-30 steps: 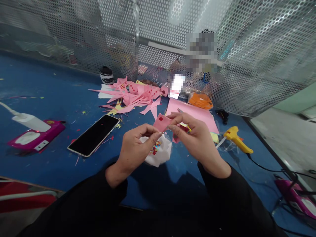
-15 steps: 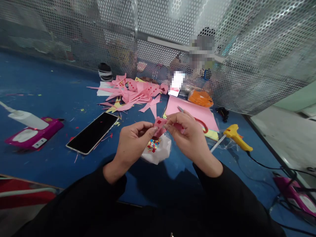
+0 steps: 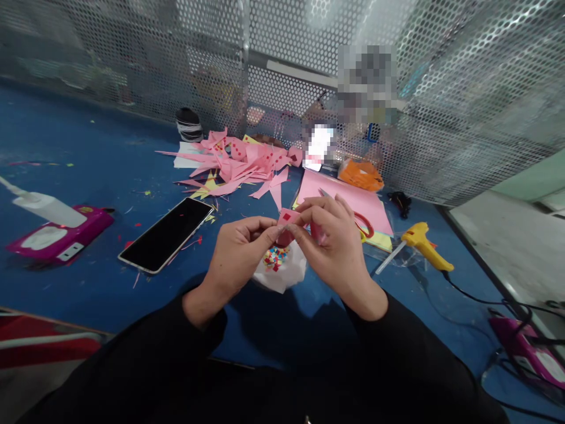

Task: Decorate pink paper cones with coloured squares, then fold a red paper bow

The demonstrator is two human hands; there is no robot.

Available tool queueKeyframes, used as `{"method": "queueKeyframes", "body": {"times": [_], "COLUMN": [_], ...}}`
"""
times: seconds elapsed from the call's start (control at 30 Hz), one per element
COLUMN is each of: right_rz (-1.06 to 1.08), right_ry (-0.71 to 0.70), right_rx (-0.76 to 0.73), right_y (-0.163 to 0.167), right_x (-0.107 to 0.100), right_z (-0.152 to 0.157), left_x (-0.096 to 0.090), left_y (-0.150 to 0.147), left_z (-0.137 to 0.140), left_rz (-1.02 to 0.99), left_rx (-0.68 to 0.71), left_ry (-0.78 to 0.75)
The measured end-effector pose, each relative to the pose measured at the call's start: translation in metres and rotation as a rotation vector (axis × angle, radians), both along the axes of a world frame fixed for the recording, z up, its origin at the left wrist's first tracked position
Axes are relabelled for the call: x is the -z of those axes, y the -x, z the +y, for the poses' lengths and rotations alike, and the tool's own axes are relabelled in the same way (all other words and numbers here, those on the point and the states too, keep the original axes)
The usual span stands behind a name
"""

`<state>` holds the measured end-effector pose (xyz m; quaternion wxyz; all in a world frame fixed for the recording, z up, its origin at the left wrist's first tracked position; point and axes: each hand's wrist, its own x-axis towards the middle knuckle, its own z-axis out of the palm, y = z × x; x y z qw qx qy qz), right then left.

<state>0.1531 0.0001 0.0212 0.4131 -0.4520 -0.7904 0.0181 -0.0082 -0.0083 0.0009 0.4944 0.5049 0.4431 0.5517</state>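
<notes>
Perforated metal sheeting (image 3: pixel 145 53), round-holed and shiny, backs a smooth blue counter (image 3: pixel 57 135) with a straight dark edge at right. Pointed, curling pink scraps (image 3: pixel 242 165) heap near the sheeting; flat rectangular sheets (image 3: pixel 348 191) lie to their right. Left hand (image 3: pixel 233 256) and right hand (image 3: pixel 335 244) nearly meet, fingertips pinched narrow. Blue surface separates the left hand from the glossy, flat phone (image 3: pixel 166 235). Beneath sits a white, angular-rimmed dish (image 3: pixel 289 274); above it, both hands hold a small pink paper piece (image 3: pixel 289 216). Tiny coloured bits (image 3: pixel 274 258) fleck the dish.

On the blue bench (image 3: pixel 119 156) I see lying a dark phone (image 3: pixel 166 235), pink paper scraps (image 3: pixel 247 165) and a purple socket block (image 3: pixel 66 240).
</notes>
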Motion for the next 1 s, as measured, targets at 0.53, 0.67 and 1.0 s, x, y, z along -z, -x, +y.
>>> {"method": "queueKeyframes", "body": {"times": [0.53,0.67,1.0], "right_rz": [-0.023,-0.010,0.159], "right_ry": [-0.008,0.006,0.248], "right_rx": [0.007,-0.006,-0.081], "right_y": [0.000,-0.001,-0.014], "right_x": [0.001,-0.001,-0.007], "right_z": [0.001,0.001,0.012], "left_x": [0.003,0.004,0.002], "left_y": [0.000,-0.001,-0.001], "left_z": [0.002,0.002,0.000], "left_rz": [0.007,0.007,-0.076], "left_rx": [-0.019,-0.029,-0.003], "left_ry": [0.010,0.019,0.091]}}
